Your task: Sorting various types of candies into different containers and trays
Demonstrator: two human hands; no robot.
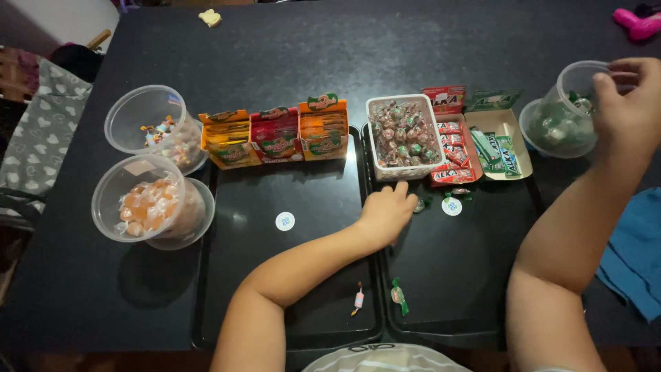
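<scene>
The right hand (pixel 630 103) grips the rim of a clear tub (pixel 561 117) of green sweets, tipped at the table's right edge; a steady hold and slow tilt would serve (spills look likely). The left hand (pixel 385 210), fingers loosely curled and holding nothing, rests on the tray (pixel 475 275) below the white basket (pixel 405 134) of wrapped sweets. Orange and red cartons (pixel 275 134) stand left; red and green gum boxes (pixel 482 138) right; round white stickers (pixel 285 221) below.

Orange and red boxes (pixel 275 136) mid-table
</scene>
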